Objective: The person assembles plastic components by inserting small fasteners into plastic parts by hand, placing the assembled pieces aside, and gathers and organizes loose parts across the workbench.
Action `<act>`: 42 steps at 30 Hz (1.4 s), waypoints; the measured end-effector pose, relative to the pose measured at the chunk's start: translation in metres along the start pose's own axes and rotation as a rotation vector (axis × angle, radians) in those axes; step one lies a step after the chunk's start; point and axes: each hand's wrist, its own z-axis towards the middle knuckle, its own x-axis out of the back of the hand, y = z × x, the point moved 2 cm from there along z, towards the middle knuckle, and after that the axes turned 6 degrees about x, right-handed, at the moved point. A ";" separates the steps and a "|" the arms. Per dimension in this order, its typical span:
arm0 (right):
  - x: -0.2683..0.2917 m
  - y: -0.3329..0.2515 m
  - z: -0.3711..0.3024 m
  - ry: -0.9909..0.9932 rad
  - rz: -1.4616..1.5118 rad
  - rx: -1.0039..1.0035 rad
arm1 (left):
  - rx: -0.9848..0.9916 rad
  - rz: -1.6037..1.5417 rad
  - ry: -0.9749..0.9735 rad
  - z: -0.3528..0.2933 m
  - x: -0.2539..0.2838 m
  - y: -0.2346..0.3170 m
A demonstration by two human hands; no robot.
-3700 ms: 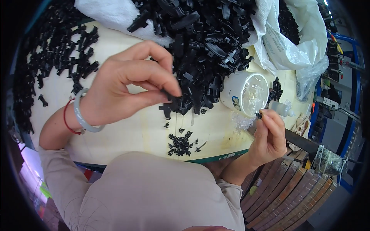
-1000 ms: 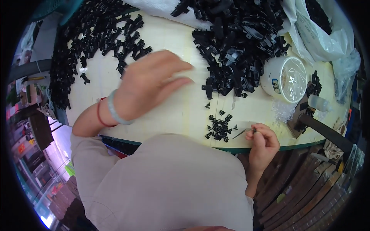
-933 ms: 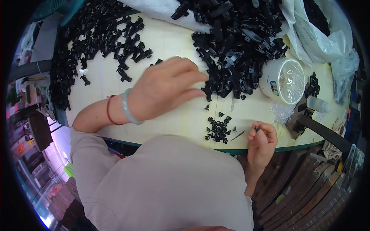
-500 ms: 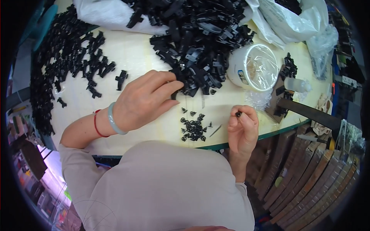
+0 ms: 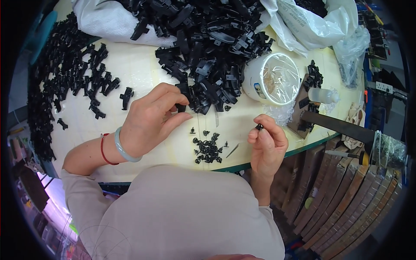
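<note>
At the near left edge of a heap of black plastic clip parts [image 5: 212,65], my left hand [image 5: 149,119] has its thumb and fingers closed around one black plastic part [image 5: 182,99]. The part stands roughly upright and touches or nearly touches the heap. My right hand [image 5: 268,145], palm turned up, pinches a small black push-in fastener [image 5: 259,126] between thumb and fingertips. Between the hands lies a little pile of similar black fasteners [image 5: 209,148], with a thin metal strip [image 5: 232,150] beside it.
Assembled-looking black parts [image 5: 69,73] spread over the table's left side. A white bucket [image 5: 255,80] with clear film stands right of the heap. Farther right are a small translucent bottle [image 5: 323,95] and a dark metal bar [image 5: 338,125]. White sacks [image 5: 115,21] lie behind.
The whole view has shifted slightly left. My left fingers have closed on a black part at the heap's edge. My right hand still pinches its fastener, now tilted a little more inward.
</note>
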 end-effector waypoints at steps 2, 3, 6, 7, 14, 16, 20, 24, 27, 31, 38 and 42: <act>0.000 -0.008 0.001 -0.020 -0.047 0.038 | -0.025 -0.008 0.029 0.000 -0.002 0.004; -0.001 -0.012 0.004 -0.044 -0.127 0.082 | -0.030 -0.015 0.055 0.000 -0.002 0.004; -0.002 -0.033 0.015 -0.059 -0.397 0.219 | 0.003 -0.077 0.004 0.001 -0.002 0.001; -0.003 -0.043 0.019 -0.049 -0.582 0.317 | 0.000 -0.078 0.005 -0.001 0.000 0.002; -0.019 -0.054 0.079 -0.371 -1.457 0.925 | 0.070 -0.084 -0.053 0.000 0.008 0.001; -0.022 -0.052 0.083 -0.418 -1.469 0.933 | 0.048 -0.022 0.021 -0.001 0.014 -0.002; -0.028 -0.056 0.085 -0.465 -1.583 0.909 | 0.018 0.062 0.044 0.001 0.022 -0.002; -0.028 -0.057 0.084 -0.480 -1.614 0.901 | 0.014 0.061 0.034 0.000 0.016 -0.004; -0.031 -0.063 0.079 -0.456 -1.553 0.899 | -0.034 0.146 0.029 -0.001 0.008 -0.003; -0.030 -0.060 0.055 -0.243 -1.046 0.635 | -0.069 0.125 0.011 -0.005 0.000 -0.002; -0.030 -0.021 0.025 -0.137 -0.419 0.164 | 0.096 0.010 -0.189 -0.001 0.006 -0.002; -0.039 -0.026 0.016 -0.186 -0.465 0.192 | 0.354 -0.520 -0.320 0.002 0.011 -0.002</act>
